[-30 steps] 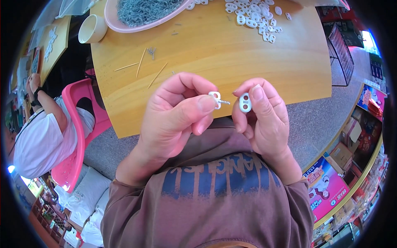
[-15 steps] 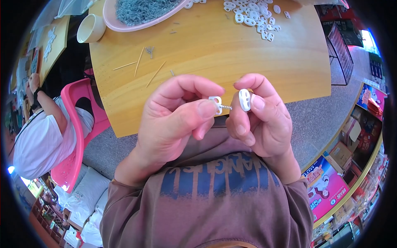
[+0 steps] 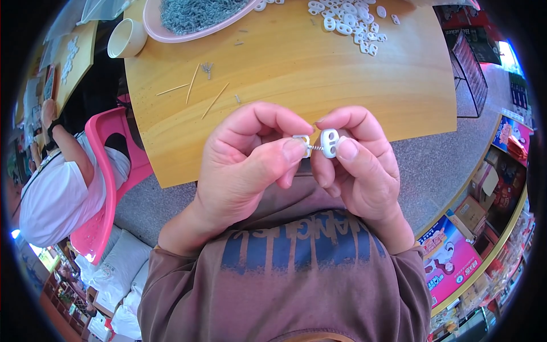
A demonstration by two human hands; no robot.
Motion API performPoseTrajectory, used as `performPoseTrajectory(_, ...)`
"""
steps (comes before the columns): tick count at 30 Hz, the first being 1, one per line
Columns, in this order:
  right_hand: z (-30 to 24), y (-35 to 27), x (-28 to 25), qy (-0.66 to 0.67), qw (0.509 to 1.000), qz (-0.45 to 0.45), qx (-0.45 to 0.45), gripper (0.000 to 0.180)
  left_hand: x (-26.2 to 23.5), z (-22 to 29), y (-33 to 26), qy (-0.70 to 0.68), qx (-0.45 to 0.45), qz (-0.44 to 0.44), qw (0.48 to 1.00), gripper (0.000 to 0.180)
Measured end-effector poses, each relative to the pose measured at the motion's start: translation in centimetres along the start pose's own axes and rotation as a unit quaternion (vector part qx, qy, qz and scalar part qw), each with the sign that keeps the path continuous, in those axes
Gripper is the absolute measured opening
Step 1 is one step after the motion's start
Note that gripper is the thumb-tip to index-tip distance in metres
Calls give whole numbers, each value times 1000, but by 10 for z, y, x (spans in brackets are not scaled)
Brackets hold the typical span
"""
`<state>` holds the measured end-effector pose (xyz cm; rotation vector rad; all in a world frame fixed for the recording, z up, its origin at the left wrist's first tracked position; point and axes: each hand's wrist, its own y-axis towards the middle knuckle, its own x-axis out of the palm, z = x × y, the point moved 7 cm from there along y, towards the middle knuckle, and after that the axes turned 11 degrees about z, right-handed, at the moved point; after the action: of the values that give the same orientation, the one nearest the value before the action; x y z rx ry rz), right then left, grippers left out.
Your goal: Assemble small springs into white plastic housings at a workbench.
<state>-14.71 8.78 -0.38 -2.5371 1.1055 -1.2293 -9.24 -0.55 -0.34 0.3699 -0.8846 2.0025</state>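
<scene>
Between thumb and fingers, my left hand [image 3: 245,151] pinches a small white plastic piece [image 3: 306,143] with an opening in it. A thin metal spring [image 3: 316,148] sticks out of that piece toward the right. My right hand [image 3: 364,157] grips an oval white plastic piece with two holes [image 3: 329,143], its holed face turned partly toward me. The spring's free end meets this oval piece, or lies just against it; I cannot tell if it is inside. Both hands are above the near edge of the wooden table [image 3: 285,74].
A pink basin [image 3: 188,40] full of springs stands at the far left, beside a cream cup [image 3: 126,39]. White plastic pieces [image 3: 353,20] are heaped at the far right. Thin wooden sticks [image 3: 215,101] and a few loose springs [image 3: 207,70] lie on the table. Another person sits in a pink chair [image 3: 105,188] at left.
My hands have come closer together. The oval piece has turned and moved left, from clear of the spring to meeting its end.
</scene>
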Motion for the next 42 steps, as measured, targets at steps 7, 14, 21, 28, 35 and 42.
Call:
performPoseTrajectory(7,-1,-1,3,-39,999,2,-24,21,-2,-1,0,14,10,6,1000,14)
performPoseTrajectory(14,-2,-1,3,-32,999,-7,-31,22,-5,-1,-1,31,18,19,999,15)
performPoseTrajectory(21,-3,-2,4,-39,998,-17,-39,21,-6,-2,-1,40,22,26,999,15)
performPoseTrajectory(28,-12,-4,4,-161,976,37,-141,24,-5,-2,-2,46,30,27,998,16)
performPoseTrajectory(35,-11,-6,2,-216,963,42,-155,22,-5,-8,-2,47,21,17,999,16)
performPoseTrajectory(42,-9,-6,4,-220,962,26,-158,21,-5,-8,-3,33,22,21,999,16)
